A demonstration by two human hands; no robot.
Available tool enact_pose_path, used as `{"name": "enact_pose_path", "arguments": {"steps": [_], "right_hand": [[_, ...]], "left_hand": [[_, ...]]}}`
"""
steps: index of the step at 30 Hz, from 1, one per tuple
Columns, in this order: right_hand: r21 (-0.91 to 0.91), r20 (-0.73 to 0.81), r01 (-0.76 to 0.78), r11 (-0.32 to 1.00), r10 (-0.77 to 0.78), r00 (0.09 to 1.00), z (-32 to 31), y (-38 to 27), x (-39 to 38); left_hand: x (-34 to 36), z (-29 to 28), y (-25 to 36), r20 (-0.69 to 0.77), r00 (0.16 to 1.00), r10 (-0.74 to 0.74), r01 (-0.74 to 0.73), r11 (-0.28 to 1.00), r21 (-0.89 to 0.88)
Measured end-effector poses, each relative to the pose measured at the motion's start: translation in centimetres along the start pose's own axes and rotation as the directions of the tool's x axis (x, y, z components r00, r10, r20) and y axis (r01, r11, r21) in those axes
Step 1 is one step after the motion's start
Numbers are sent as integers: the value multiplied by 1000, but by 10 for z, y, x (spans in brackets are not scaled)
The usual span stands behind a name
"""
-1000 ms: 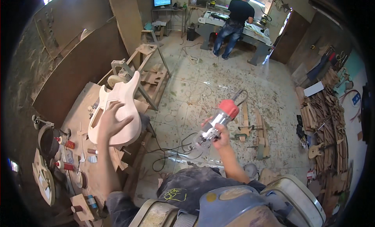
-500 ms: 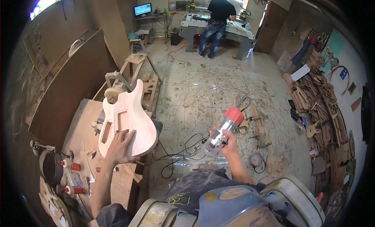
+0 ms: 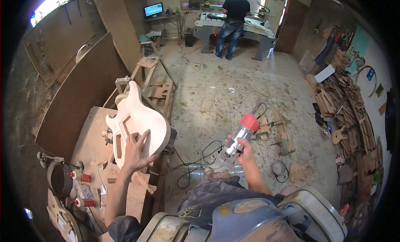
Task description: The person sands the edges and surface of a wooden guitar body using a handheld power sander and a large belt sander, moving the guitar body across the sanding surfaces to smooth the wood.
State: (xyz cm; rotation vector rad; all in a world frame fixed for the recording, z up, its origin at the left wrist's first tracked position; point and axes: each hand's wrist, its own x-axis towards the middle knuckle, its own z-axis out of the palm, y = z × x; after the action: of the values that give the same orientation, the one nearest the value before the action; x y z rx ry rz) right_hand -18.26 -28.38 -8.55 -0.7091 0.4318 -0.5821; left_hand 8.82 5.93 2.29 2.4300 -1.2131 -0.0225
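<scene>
A pale, unfinished wooden guitar body (image 3: 152,127) with routed cavities sits tilted over the left workbench (image 3: 93,127). My left hand (image 3: 136,153) rests on its lower part, fingers spread and thumb apart, gripping nothing. My right hand (image 3: 246,152) is wrapped round the clear lower part of a trim router (image 3: 242,136) with a red top and a cable. The router is held up over the floor, apart from the guitar body. Its cutter end points down toward me and cannot be made out clearly.
Red-capped glue bottles (image 3: 82,177) and wood scraps lie on the bench. A black cable (image 3: 187,169) loops across the dusty floor. Clamped wood pieces (image 3: 283,136) are right of the router. Stacked offcuts (image 3: 346,104) line the right wall. A person (image 3: 233,23) stands at a far machine.
The guitar body has turned anticlockwise, its upper horn swinging left. My left hand has lifted its thumb outward and spread its fingers. My right hand keeps the router in nearly the same place.
</scene>
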Motion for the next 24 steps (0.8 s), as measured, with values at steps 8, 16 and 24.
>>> {"name": "enact_pose_path", "arguments": {"steps": [8,16,24], "right_hand": [[80,35,-58,995,56,998,-18,5,37],[39,91,-19,999,15,996,-16,-25,75],[-13,101,2,1000,-1,995,-31,-44,90]], "left_hand": [[43,10,51,-93,926,-365,366,931,-7],[94,52,50,-228,834,-502,531,843,85],[103,59,51,-258,766,-589,623,779,73]]}}
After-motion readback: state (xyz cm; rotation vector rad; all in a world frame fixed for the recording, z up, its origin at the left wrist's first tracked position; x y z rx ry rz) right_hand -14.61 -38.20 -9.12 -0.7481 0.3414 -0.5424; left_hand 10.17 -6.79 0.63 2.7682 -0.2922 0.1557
